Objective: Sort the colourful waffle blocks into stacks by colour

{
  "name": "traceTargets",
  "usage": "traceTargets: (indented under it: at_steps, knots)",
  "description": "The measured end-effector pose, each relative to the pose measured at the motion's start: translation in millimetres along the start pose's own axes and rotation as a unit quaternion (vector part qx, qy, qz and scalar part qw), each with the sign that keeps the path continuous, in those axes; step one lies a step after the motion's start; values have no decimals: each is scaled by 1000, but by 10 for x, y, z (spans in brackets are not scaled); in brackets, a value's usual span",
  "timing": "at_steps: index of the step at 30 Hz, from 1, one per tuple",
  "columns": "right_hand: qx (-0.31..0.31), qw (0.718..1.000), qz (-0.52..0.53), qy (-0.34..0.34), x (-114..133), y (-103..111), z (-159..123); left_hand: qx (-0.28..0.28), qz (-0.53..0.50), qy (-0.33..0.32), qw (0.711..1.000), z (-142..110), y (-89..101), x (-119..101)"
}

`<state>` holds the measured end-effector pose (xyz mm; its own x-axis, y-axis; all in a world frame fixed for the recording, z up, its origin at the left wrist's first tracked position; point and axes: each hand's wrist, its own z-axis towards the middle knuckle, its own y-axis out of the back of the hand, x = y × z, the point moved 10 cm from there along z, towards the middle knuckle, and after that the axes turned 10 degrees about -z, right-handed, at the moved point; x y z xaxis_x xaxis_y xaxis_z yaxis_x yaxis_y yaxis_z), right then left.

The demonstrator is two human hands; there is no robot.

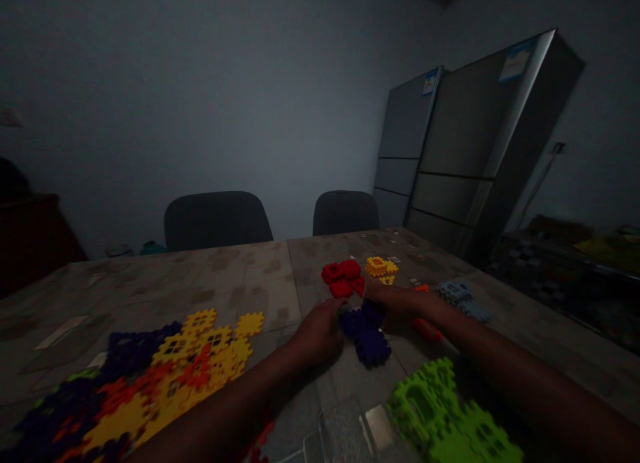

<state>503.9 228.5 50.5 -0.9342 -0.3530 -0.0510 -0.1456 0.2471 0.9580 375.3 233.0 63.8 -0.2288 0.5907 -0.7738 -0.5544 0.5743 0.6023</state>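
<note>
Dark blue square interlocking plastic blocks (373, 346), with toothed edges, lie in a small group between my two hands. My left hand (320, 330) rests at their left side, fingers curled inward, fingertips close to the blue blocks. At their far right is my right hand (387, 300), bent over the edge of the group, with its fingers near a cluster of red blocks (342, 278). Dim light and the hands themselves hide what the fingertips grip. Just beyond the right hand sit small yellow blocks (381, 266).
A large mixed pile of yellow blocks (173, 348), purple and orange ones covers the table's (240, 270) left. Green blocks (440, 410) lie near my right forearm, grey-blue blocks (457, 292) farther right. A clear container (340, 436) is at the near edge. Two chairs (217, 216) stand behind.
</note>
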Motion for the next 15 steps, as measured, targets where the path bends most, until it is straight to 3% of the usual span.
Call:
traceTargets:
  at_steps: [8,15]
  knots:
    - [56,998,-13,-10,-23,-86,-60,56,52,-4,997,141,-113,-24]
    - [50,999,-9,-4,33,-40,-52,59,88,9,994,208,-148,34]
